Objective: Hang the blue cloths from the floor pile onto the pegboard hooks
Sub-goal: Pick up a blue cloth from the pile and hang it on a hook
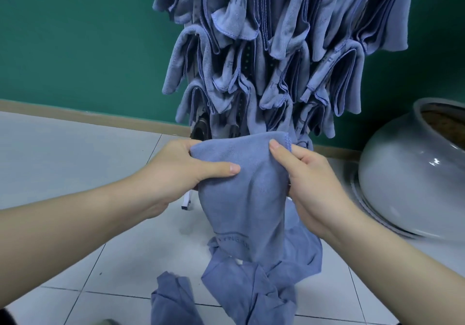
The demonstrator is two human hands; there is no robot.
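Hanging cloths crowd the rack ahead of me, layers overlapping, barely a gap between them. Open tiled floor on the left. Right side blocked low by a big grey pot. Loose cloth pile lies underfoot.

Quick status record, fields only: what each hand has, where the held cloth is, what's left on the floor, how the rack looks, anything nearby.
left hand: left hand pinches the held cloth at its upper left edge
right hand: right hand pinches the same cloth at its upper right corner
held cloth: spread between both hands, lower end drooping onto the floor pile
floor pile: several crumpled blue cloths on the tiles
rack: hung cloths crowd it in rows; free hooks not visible
nearby: large grey pot at right, by the green wall
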